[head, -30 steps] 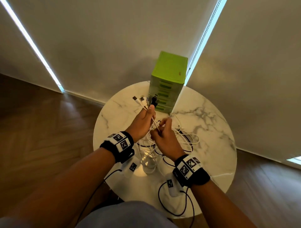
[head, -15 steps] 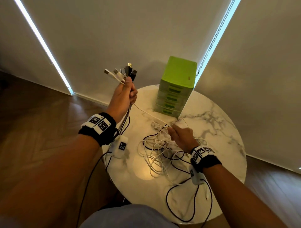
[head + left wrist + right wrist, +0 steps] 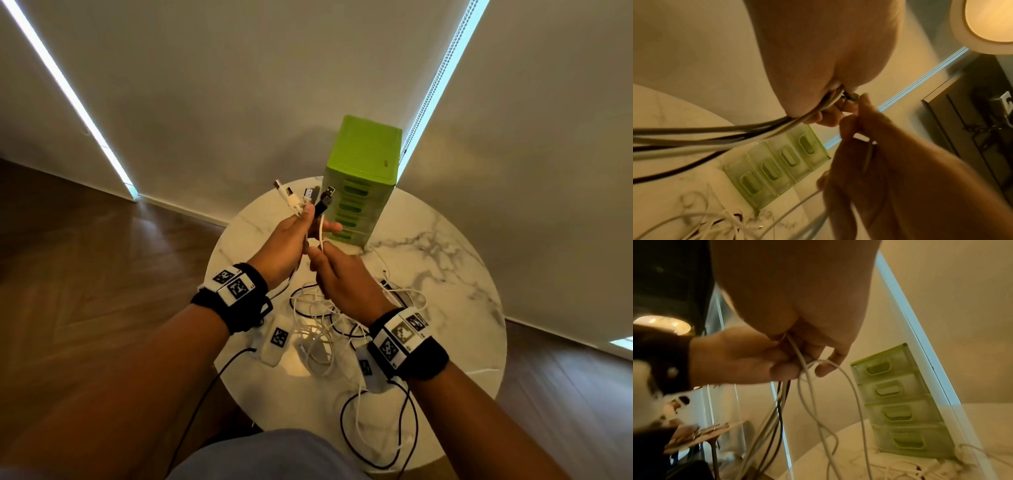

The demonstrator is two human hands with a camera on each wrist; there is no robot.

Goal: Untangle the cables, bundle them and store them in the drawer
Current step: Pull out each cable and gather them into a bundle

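Several plug ends (image 3: 310, 200) stood gripped in your left hand (image 3: 286, 245); right hand (image 3: 342, 277) pinched one white cable (image 3: 321, 236), rest heaped on tabletop (image 3: 445, 308). Light, limp, snag-prone: take hold near plugs.

The tangled white and black cables (image 3: 320, 329) are partly hidden under the right hand (image 3: 346, 281); their loops at six o'clock leave the frame.
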